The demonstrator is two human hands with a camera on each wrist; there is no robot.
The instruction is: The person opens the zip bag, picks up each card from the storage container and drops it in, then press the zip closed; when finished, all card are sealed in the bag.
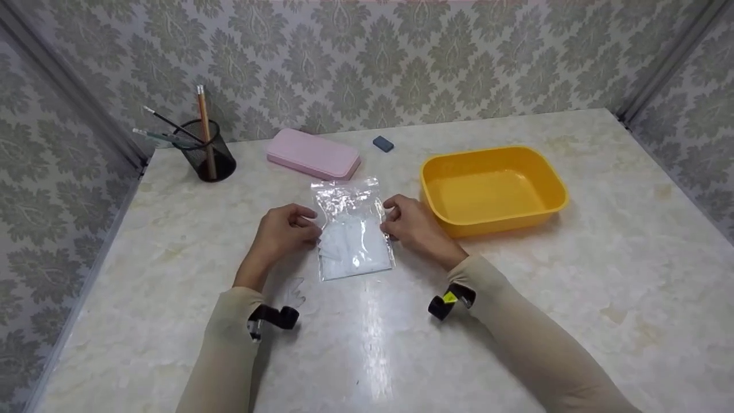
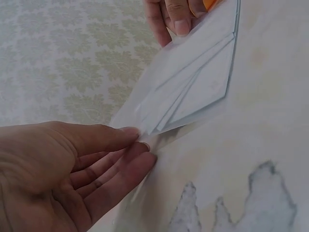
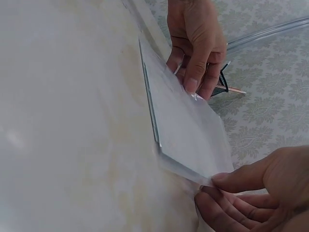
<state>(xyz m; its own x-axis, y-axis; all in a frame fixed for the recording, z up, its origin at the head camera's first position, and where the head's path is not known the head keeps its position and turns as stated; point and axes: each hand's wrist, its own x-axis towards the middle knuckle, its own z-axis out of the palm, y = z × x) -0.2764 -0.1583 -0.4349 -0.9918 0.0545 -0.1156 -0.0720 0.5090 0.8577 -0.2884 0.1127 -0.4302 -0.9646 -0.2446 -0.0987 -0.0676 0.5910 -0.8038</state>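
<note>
A clear zip-seal plastic bag (image 1: 355, 229) lies near the middle of the table, its seal end away from me. Inside it are several thin, pale flat pieces (image 2: 203, 77) with straight edges, partly fanned out. My left hand (image 1: 285, 229) pinches the bag's left edge between thumb and fingers, as the left wrist view shows closely. On the opposite edge my right hand (image 1: 416, 229) pinches the bag the same way, seen in the right wrist view with the thumb on top. The bag's near edge looks slightly raised in the wrist views.
A yellow plastic basin (image 1: 493, 189) stands just right of my right hand. Behind the bag lie a pink case (image 1: 313, 154) and a dark blue eraser (image 1: 383, 144). At back left is a black mesh cup (image 1: 215, 158) holding pencils. A patterned wall (image 1: 390, 63) rises behind.
</note>
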